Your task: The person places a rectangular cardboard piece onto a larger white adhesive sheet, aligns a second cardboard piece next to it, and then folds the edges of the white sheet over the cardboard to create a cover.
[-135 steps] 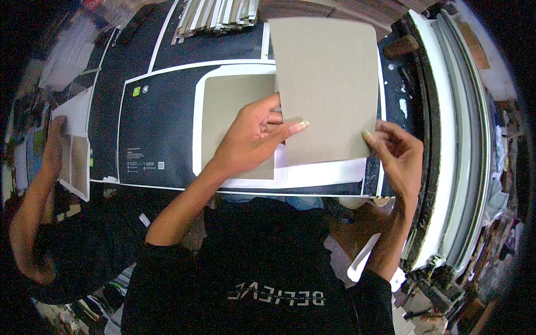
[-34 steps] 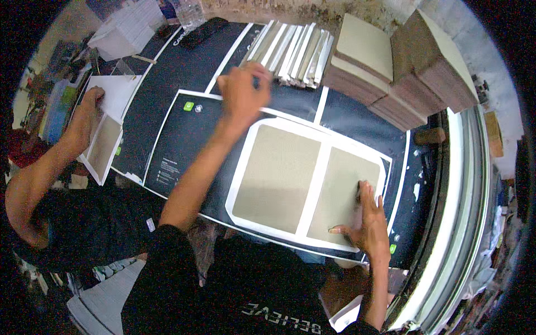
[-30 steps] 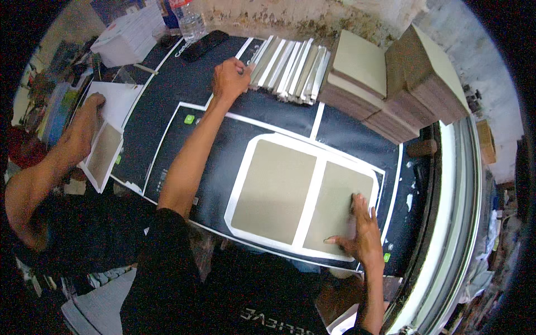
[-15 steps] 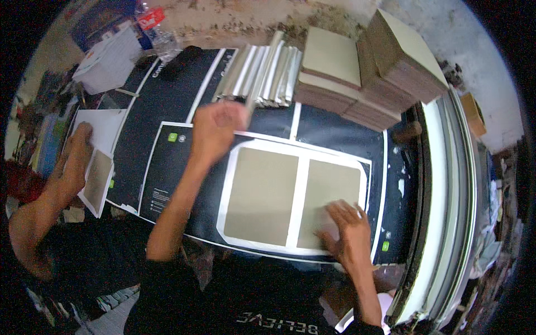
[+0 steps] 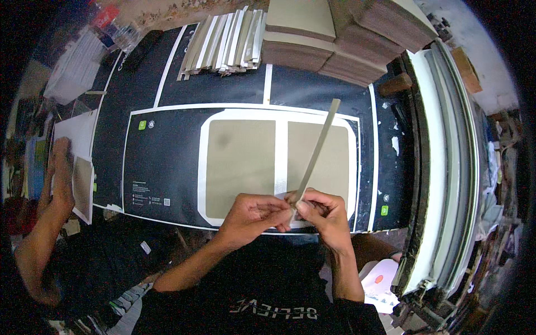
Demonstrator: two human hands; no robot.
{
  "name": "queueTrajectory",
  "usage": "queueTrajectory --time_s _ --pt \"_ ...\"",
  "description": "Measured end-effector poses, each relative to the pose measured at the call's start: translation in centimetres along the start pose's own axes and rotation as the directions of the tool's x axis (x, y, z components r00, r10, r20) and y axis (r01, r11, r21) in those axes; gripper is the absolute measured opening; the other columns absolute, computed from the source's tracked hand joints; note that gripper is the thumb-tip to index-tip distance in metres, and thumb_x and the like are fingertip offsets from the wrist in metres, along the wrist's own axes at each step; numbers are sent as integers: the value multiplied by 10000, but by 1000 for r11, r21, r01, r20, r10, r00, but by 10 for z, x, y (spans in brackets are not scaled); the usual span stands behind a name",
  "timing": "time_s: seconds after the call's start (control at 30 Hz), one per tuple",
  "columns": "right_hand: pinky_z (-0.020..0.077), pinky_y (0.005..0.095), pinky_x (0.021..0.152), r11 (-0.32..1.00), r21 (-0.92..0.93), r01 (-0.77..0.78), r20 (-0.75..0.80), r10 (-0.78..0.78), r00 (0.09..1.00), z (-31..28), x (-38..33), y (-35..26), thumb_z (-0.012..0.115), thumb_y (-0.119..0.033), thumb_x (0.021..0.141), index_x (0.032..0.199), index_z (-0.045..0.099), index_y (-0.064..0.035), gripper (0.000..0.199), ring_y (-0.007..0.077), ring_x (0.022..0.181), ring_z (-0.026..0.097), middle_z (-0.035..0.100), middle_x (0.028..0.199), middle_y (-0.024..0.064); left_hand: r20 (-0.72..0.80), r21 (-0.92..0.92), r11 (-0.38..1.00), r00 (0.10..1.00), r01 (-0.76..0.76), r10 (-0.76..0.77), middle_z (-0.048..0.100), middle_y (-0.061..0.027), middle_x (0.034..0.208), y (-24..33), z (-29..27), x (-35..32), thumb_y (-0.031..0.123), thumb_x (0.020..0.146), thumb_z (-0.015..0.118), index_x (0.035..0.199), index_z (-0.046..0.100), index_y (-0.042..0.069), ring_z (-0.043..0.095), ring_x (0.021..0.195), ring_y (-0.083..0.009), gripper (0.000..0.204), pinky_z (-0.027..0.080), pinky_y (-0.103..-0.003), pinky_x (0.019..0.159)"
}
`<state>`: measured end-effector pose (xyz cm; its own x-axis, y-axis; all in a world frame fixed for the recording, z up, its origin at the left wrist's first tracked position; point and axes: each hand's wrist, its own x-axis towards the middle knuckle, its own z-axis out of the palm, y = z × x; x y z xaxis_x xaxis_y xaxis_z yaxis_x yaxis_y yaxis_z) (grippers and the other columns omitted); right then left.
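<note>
My left hand [image 5: 254, 213] and my right hand [image 5: 322, 211] meet at the near edge of the table, both pinching the lower end of a thin grey strip [image 5: 318, 149]. The strip rises slanted away from me over the right one of two grey boards. The left grey board [image 5: 240, 160] and the right grey board [image 5: 326, 162] lie side by side on a large black printed sheet [image 5: 167, 159] with a white border, a narrow white gap between them.
A row of grey strips [image 5: 223, 40] lies at the back of the table. Stacks of grey boards [image 5: 329, 33] stand at the back right. At the left, another person's hand [image 5: 58, 178] rests on a board with white paper. White frames [image 5: 446, 162] run along the right.
My left hand reached to the strips at the back and came back with one. My right hand left the right board, and both hands now hold the strip's near end.
</note>
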<state>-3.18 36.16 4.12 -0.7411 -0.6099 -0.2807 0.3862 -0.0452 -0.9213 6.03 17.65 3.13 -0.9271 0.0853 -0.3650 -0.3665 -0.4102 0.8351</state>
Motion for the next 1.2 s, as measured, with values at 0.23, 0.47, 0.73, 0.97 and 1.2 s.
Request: queueTrajectory --time_s 0.23,0.47,0.73,0.97,1.2 --pt "582 236 623 906 -321 -276 -231 207 951 1 0 -2 754 -84 924 1019 733 48 163 121 667 699 739 775 102 142 866 311 789 -391 598 686 -167 1160 30 -53 48 198 951 699 1222 655 -2 657 1077 -279 340 497 -425 941" --pt "609 260 659 872 -357 -334 -162 294 942 9 6 14 683 -31 946 994 737 66 122 133 726 710 731 790 98 222 944 104 835 -314 504 511 -173 1377 23 -65 78 277 1011 575 1362 490 9 450 1337 -313 449 312 -516 1079" --pt "614 269 659 853 -380 -359 -165 319 933 10 13 14 642 1 944 993 737 69 127 140 741 713 732 806 103 321 947 -156 858 -281 402 268 -119 1669 17 -58 76 526 996 524 1595 269 46 375 1424 -335 809 270 -549 1119" --pt "589 226 576 874 -355 -333 -134 305 943 6 16 20 762 -128 929 960 749 42 174 91 656 684 716 736 63 325 943 -196 864 -268 384 251 -80 1681 12 -60 76 537 991 526 1607 249 65 353 1442 -321 823 271 -554 1118" --pt "600 237 595 875 -308 -374 -126 352 928 6 20 12 761 -126 929 961 748 42 172 107 652 695 723 739 84 327 935 -262 868 -240 374 281 -110 1665 14 -57 77 541 1041 420 1594 273 32 376 1426 -317 766 294 -543 1113"
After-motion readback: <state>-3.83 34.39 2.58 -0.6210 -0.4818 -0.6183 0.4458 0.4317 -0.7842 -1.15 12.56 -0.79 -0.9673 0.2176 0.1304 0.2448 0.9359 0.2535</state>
